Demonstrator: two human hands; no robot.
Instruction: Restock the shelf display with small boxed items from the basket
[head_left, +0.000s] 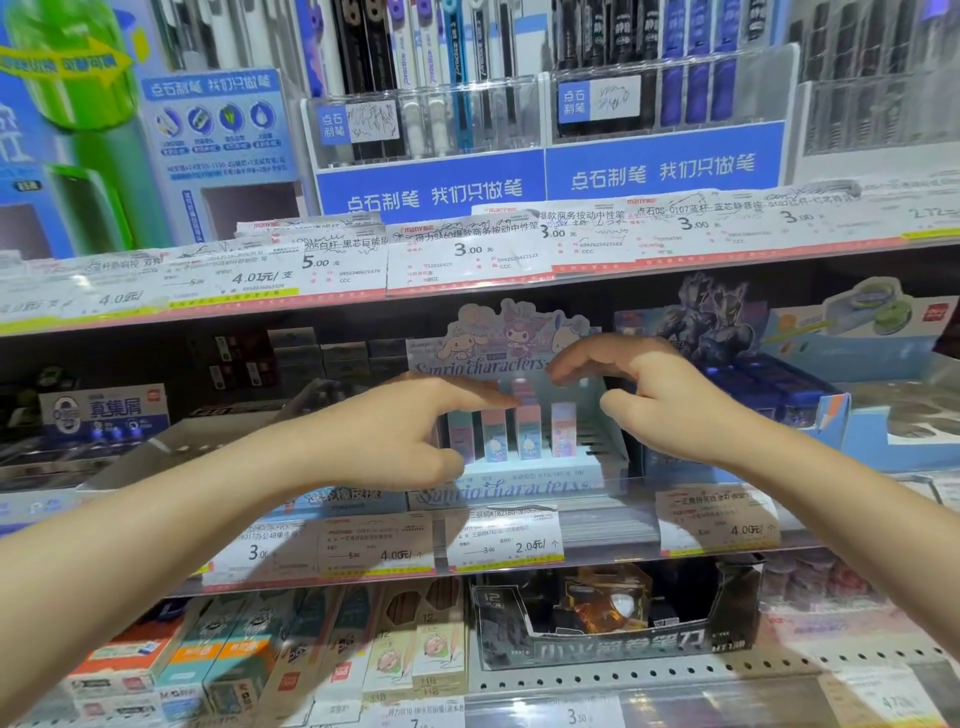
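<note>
A pastel display tray (587, 462) printed with cartoon characters stands on the middle shelf. Several small pastel boxes (530, 431) stand upright in a row inside it, pink, blue and lilac. My left hand (410, 431) reaches in from the left; its index fingertip touches the top of one pink box and its thumb lies low at the tray's front. My right hand (639, 384) hovers over the tray's right side, fingers bent downward, holding nothing. No basket is in view.
A dark blue display box (763, 379) sits right of the tray, black packs (291, 358) to its left. Price tags (504, 535) line the shelf edge. Pen racks (431, 119) fill the shelf above, pencil boxes (405, 654) and a black sharpener box (613, 618) the shelf below.
</note>
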